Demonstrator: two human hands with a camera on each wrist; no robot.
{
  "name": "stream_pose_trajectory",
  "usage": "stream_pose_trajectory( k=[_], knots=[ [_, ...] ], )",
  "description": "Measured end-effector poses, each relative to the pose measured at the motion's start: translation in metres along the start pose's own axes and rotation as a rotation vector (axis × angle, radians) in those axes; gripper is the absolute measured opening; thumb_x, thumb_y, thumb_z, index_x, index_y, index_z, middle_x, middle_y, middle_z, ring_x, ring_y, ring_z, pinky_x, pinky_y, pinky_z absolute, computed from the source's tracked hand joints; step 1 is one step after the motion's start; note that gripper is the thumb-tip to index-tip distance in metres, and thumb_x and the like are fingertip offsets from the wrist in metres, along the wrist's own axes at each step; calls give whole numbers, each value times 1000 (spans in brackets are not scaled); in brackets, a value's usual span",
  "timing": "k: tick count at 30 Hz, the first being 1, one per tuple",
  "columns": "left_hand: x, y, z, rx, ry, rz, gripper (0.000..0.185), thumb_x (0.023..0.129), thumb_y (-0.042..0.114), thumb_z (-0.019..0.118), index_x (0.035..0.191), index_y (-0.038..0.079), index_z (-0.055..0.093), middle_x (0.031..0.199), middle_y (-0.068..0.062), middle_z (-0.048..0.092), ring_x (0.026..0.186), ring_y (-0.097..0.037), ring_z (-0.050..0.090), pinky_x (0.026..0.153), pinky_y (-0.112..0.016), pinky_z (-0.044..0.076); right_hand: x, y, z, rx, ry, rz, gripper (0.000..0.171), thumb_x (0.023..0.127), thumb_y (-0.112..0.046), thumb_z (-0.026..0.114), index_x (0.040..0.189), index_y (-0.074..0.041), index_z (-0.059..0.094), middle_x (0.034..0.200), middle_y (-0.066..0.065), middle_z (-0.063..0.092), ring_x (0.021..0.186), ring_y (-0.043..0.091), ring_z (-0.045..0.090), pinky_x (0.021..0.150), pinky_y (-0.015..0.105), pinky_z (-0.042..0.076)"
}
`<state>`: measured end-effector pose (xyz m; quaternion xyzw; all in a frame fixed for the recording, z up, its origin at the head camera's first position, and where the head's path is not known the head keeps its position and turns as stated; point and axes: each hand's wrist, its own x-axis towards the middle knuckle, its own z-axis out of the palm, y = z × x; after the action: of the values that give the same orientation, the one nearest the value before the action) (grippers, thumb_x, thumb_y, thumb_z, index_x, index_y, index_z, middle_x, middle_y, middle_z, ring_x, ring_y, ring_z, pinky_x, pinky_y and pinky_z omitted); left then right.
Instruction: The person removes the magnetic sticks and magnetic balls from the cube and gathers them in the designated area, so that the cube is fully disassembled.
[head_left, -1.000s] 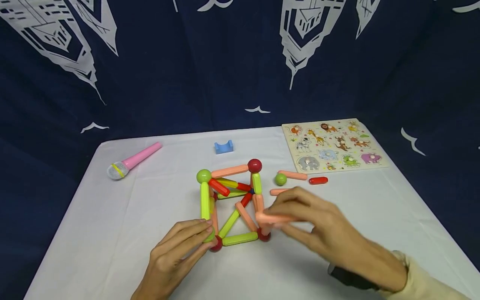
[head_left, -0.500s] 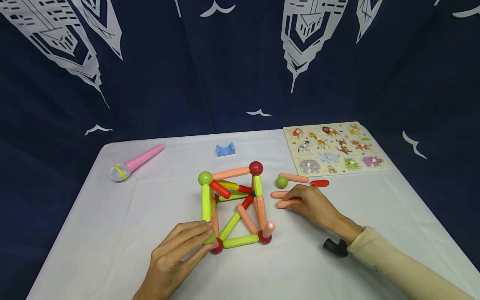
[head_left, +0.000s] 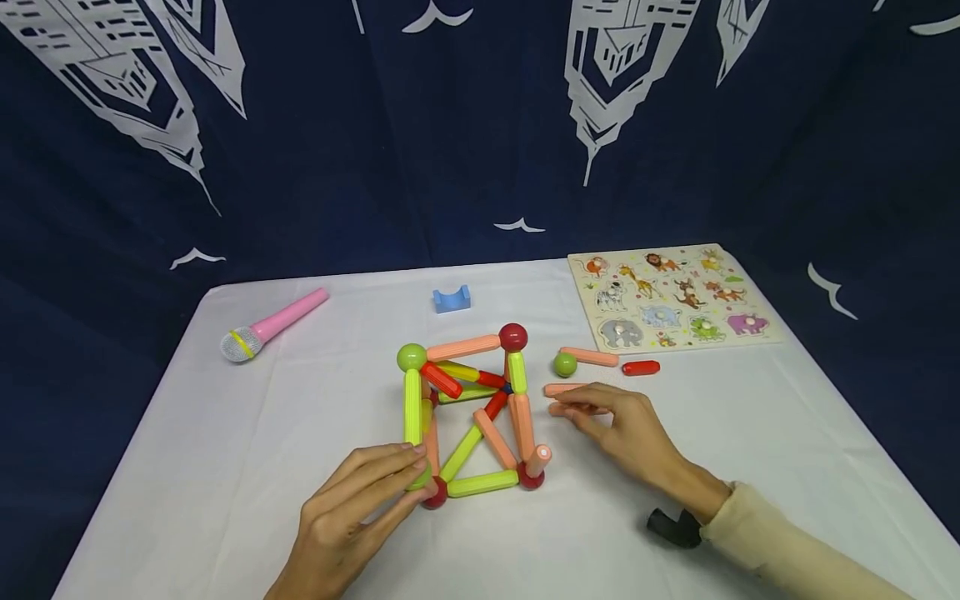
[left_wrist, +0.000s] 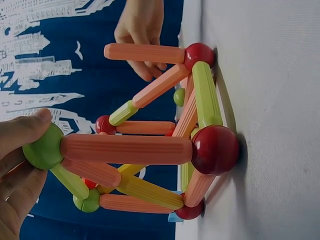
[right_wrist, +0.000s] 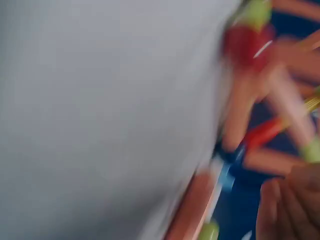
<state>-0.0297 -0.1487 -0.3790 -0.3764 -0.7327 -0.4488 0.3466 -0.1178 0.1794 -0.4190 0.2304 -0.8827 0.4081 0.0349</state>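
Note:
A frame of magnetic rods and balls (head_left: pixel 483 482) stands in the middle of the table, in salmon, lime, yellow and red. My left hand (head_left: pixel 356 508) pinches the green ball (left_wrist: pixel 44 146) at its near left top corner, thumb on one side and fingers on the other. Below that ball a salmon rod (left_wrist: pixel 127 149) runs down to a red ball (left_wrist: pixel 216 150). A salmon rod (head_left: pixel 538 458) sticks up from the near right red ball (head_left: pixel 531 477), its upper end free. My right hand (head_left: pixel 630 429) hovers over two loose salmon rods (head_left: pixel 557 389), fingers spread from the thumb.
Behind the right hand lie a loose green ball (head_left: pixel 565 364), another salmon rod (head_left: pixel 590 357) and a short red rod (head_left: pixel 641 367). Farther back are an animal puzzle board (head_left: pixel 678 300), a blue block (head_left: pixel 452 300) and a pink toy microphone (head_left: pixel 279 323).
My right hand has carried a salmon rod from the frame's near right corner out to the loose rods, laid it down and loosened its fingers. The left hand keeps its place.

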Motion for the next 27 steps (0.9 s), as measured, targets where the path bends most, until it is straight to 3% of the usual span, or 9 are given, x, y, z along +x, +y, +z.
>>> stream_pose_trajectory(
  k=[3, 7, 19, 27],
  knots=[
    [-1, -1, -1, 16, -4, -16, 29, 90, 20, 72, 101, -7, 74, 106, -17, 72, 99, -27, 65, 90, -21, 53, -15, -12, 7, 197, -69, -6, 31, 88, -6, 74, 116, -17, 73, 109, -9, 72, 95, 10, 68, 82, 29, 57],
    [-4, -2, -2, 26, -14, -39, 30, 90, 22, 72, 101, -6, 74, 106, -17, 72, 100, -26, 64, 91, -21, 52, -30, -19, 20, 304, -123, -15, 30, 87, -13, 77, 116, -15, 74, 109, -9, 72, 98, 12, 69, 87, 31, 56],
    [-4, -1, 0, 8, -14, -21, 30, 90, 20, 71, 103, -7, 74, 108, -17, 71, 101, -26, 64, 91, -21, 52, -35, -21, 43, 238, 7, -72, 26, 79, -11, 83, 104, -16, 76, 103, -9, 73, 92, 9, 69, 80, 32, 58],
    [-5, -1, 0, 15, -21, -31, 30, 90, 21, 71, 103, -7, 74, 108, -18, 71, 101, -27, 64, 91, -21, 52, -38, -21, 42, 190, -105, -134, 18, 97, -12, 64, 115, -9, 61, 108, -4, 63, 96, 10, 64, 81, 27, 57]
  ],
)
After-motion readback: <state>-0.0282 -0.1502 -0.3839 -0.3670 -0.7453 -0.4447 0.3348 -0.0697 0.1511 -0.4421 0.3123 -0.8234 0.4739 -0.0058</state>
